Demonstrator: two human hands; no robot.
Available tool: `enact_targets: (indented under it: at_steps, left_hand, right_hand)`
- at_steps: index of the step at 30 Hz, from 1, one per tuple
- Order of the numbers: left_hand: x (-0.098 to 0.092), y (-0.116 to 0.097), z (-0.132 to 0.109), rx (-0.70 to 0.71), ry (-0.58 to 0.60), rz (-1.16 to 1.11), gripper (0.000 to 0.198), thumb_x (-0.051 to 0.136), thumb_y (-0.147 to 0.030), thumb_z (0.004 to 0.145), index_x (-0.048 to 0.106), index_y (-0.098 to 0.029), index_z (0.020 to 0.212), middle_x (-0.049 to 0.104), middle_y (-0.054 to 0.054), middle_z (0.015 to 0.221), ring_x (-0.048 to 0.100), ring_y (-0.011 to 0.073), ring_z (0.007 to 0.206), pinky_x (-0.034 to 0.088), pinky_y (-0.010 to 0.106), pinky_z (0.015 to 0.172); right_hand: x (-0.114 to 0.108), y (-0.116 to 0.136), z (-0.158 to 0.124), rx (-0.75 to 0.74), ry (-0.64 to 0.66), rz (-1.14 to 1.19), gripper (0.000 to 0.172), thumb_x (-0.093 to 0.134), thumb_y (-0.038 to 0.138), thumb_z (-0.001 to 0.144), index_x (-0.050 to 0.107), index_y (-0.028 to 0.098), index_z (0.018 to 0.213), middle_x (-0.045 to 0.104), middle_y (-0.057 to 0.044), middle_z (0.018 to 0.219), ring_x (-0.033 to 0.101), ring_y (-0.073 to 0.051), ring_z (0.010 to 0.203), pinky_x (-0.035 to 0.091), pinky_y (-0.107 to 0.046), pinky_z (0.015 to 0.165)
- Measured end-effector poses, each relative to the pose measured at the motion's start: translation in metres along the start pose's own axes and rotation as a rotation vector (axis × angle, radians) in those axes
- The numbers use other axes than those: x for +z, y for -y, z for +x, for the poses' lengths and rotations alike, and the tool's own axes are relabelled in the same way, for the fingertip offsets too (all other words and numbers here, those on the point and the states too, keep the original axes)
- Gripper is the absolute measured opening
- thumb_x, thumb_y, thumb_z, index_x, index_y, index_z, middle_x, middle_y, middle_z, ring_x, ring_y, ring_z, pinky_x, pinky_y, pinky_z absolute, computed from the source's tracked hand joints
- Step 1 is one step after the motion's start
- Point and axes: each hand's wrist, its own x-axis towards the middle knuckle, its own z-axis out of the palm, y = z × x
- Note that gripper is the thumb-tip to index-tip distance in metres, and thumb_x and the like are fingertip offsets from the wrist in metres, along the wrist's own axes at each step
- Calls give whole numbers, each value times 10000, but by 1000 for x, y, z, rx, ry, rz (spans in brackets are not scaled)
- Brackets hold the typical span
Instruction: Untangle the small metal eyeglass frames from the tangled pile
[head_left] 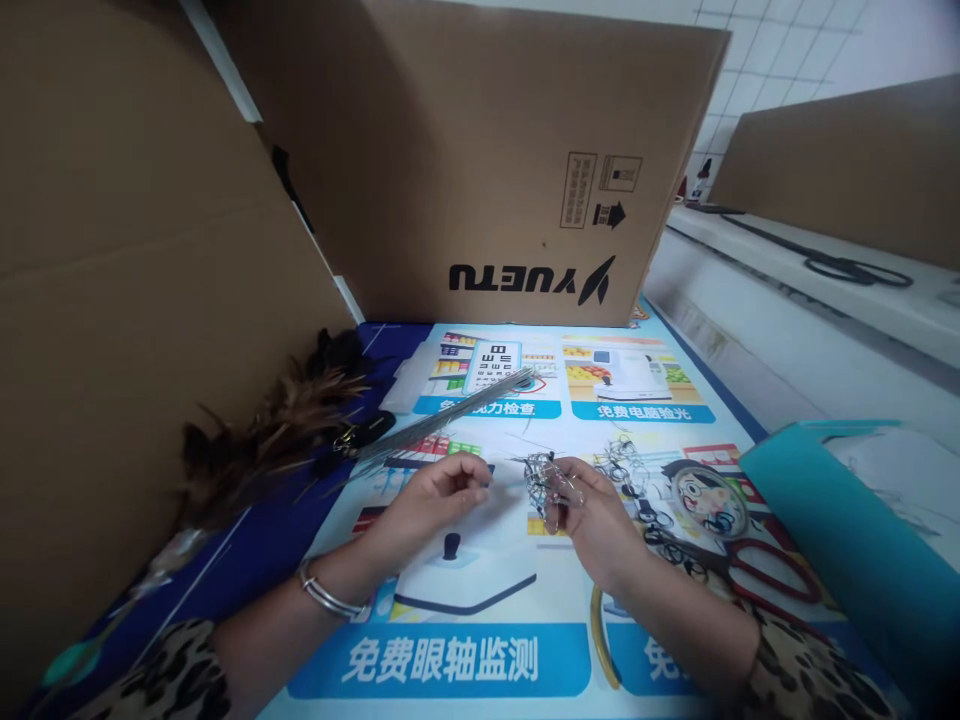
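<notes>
My right hand (600, 520) grips a loose tangle of thin silvery wire pieces (544, 480) with small black bits in it. Just left of it, my left hand (454, 490) is closed, thumb against curled fingers; anything held there is too fine to make out. A bundle of long straight wires (457, 410) lies slantwise beyond my left hand. Small black and silvery loops (652, 515) are scattered to the right of my right hand, near a round clear dish (709, 500) with small pieces in it.
Brown feathers (262, 450) lie at the left by a cardboard wall (112, 250). A cardboard box (510, 150) stands at the back. Red-handled scissors (776, 570) and a teal box (817, 490) are at the right. A yellow curved strip (600, 640) lies near the front.
</notes>
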Motion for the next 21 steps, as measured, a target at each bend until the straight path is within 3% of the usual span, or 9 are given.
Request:
enact_targets:
  at_steps: [4, 8, 14, 21]
  left_hand:
    - [12, -4, -2, 95, 33, 142, 173, 640, -244, 752, 599, -166, 901, 534, 38, 893, 499, 158, 835, 400, 286, 749]
    - [21, -3, 0, 22, 12, 102, 246, 643, -253, 743, 563, -178, 964, 557, 25, 858, 513, 149, 776, 411, 281, 700]
    - [30, -13, 8, -27, 28, 38, 195, 674, -255, 704, 554, -154, 821, 542, -3, 751, 496, 122, 694, 393, 253, 648]
    - [42, -12, 14, -111, 59, -97, 191, 629, -316, 760, 552, -144, 787, 504, -18, 672, 449, 92, 595, 353, 223, 574]
  right_hand:
    - [1, -4, -2, -15, 23, -110, 106, 589, 247, 724, 570, 179, 803, 491, 37, 586, 446, -81, 458, 358, -219, 453]
    - [1, -4, -5, -32, 53, -161, 135, 603, 272, 732, 584, 171, 819, 544, 14, 659, 457, -76, 485, 375, -218, 477]
    - [0, -3, -6, -93, 134, -304, 162, 637, 278, 698, 583, 175, 810, 504, 48, 579, 436, -78, 474, 352, -207, 469]
    - [-2, 0, -6, -270, 43, -569, 56, 580, 167, 649, 528, 172, 628, 433, 56, 544, 386, -86, 513, 307, -199, 460]
